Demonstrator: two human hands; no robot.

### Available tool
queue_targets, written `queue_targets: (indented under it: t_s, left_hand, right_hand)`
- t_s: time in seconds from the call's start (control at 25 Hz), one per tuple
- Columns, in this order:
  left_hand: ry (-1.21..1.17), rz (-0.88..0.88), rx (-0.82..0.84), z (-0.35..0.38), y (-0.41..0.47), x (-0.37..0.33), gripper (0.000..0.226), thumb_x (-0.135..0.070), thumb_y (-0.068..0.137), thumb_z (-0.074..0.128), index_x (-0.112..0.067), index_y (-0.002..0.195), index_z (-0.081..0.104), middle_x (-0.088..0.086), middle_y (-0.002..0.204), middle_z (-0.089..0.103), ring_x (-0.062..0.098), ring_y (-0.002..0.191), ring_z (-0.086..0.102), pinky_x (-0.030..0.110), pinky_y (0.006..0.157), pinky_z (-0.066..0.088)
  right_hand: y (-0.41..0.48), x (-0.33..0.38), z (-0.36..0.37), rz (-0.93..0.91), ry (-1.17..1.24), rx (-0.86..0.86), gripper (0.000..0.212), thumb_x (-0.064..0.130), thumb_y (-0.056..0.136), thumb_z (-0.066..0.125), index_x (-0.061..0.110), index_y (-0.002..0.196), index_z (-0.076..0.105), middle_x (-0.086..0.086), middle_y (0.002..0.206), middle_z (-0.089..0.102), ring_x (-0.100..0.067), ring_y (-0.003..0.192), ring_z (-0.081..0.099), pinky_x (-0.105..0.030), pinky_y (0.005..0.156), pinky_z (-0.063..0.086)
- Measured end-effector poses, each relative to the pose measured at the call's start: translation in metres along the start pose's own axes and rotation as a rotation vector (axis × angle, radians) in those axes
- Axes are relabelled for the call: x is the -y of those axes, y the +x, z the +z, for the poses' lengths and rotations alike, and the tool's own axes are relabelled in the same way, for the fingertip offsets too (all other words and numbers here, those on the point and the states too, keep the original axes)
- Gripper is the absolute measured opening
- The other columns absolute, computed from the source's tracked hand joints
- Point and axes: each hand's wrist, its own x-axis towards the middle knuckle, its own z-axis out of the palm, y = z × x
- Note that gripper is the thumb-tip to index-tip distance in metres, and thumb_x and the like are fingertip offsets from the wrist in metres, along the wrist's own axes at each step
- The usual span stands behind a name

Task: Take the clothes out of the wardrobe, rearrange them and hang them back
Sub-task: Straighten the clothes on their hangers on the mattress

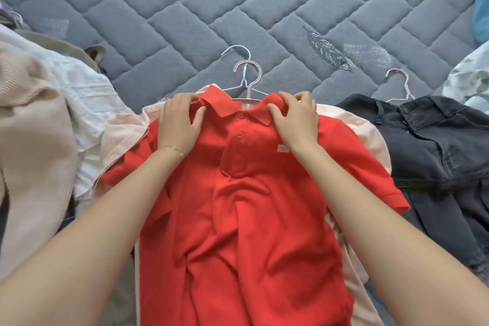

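Now I am pinching the red polo shirt [238, 219] by its collar, curling the fingers of my left hand [180, 124] and right hand [296, 120] on either side; it is lying flat on the bed [185, 8].

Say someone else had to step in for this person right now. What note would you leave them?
Left hand and right hand each grip the red polo at its collar; a pink hanger sits in the neck.
Polo lies on a peach shirt on the mattress, jeans to its right, a pile to its left.
Done: clothes laid out.
Left: straighten the polo, hang everything back.
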Motion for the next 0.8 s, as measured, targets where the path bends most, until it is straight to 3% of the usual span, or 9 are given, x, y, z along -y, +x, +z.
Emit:
queue_targets:
  t_s: [0.2,0.4,0.56,0.8]
  left_hand:
    - [0.059,-0.003,0.004,-0.052,-0.029,-0.029,0.045,-0.023,0.092,0.06,-0.02,0.136,0.052,0.004,0.147,0.046,0.025,0.139,0.038,0.044,0.114,0.025]
    - [0.046,0.03,0.012,-0.172,-0.095,-0.09,0.048,-0.02,0.089,0.058,-0.021,0.136,0.053,0.004,0.144,0.05,0.026,0.135,0.043,0.046,0.112,0.031]
    - [0.015,-0.139,-0.066,-0.277,-0.175,-0.142,0.048,-0.019,0.09,0.06,-0.02,0.137,0.053,0.002,0.147,0.046,0.023,0.139,0.038,0.032,0.112,0.023]
    - [-0.091,-0.259,-0.224,-0.406,-0.266,-0.172,0.046,-0.019,0.093,0.057,-0.016,0.139,0.051,0.005,0.147,0.046,0.025,0.139,0.037,0.045,0.115,0.027]
  right_hand:
    - [-0.036,0.035,-0.049,-0.174,0.045,0.058,0.058,0.034,0.09,0.063,0.016,0.142,0.047,-0.008,0.132,0.052,-0.028,0.123,0.044,-0.038,0.108,0.033]
    - [-0.104,0.101,-0.149,-0.228,0.166,0.195,0.056,0.025,0.089,0.065,0.014,0.141,0.048,-0.005,0.138,0.054,-0.025,0.13,0.045,-0.036,0.111,0.032]
    - [-0.171,0.152,-0.24,-0.327,0.182,0.251,0.054,0.022,0.09,0.064,0.013,0.141,0.048,-0.006,0.142,0.051,-0.024,0.135,0.041,-0.039,0.112,0.03]
    - [-0.272,0.231,-0.332,-0.46,0.338,0.27,0.052,0.018,0.089,0.066,0.009,0.139,0.051,-0.007,0.14,0.053,-0.023,0.132,0.045,-0.037,0.113,0.031]
